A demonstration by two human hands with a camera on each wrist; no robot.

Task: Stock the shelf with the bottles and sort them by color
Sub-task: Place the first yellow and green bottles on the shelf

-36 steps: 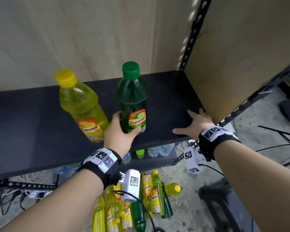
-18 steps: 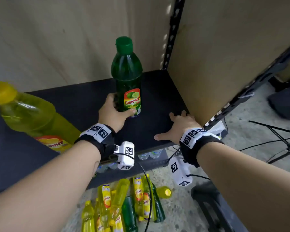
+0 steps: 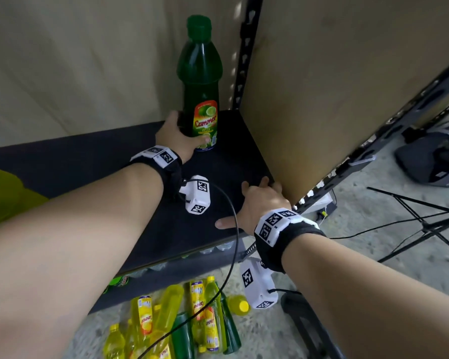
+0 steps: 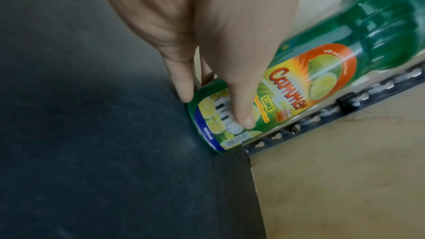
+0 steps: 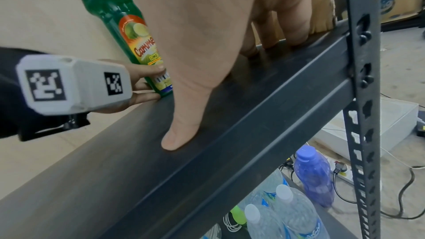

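Gripping the green bottle (image 3: 199,81) low on its label, our left hand (image 3: 176,137) is curling its thumb across the front and its fingers round the far side, just above the base. We are holding the bottle upright, cap up and long axis vertical, on the black shelf (image 3: 94,156), deep in the back right corner, just beside the perforated upright post (image 3: 244,47) and near the wooden side panel (image 3: 347,86). In the left wrist view the base seems to be touching the shelf, though blur is making that hard for us to confirm.

We are resting our right hand (image 3: 261,203) flat on the shelf near its front edge, fingers straight and spread, thumb out to the left, holding nothing; its fingertips are reaching close to the side panel.

We are seeing one green bottle on this shelf and, at the far left edge of the head view, part of one yellow bottle (image 3: 3,195). Below, a heap of bottles (image 3: 182,320) is lying on the floor: about six yellow and two green, overlapping too much for us to be counting surely. On the lower shelf, the right wrist view is showing one blue bottle (image 5: 315,174) and at least three clear water bottles (image 5: 287,214).
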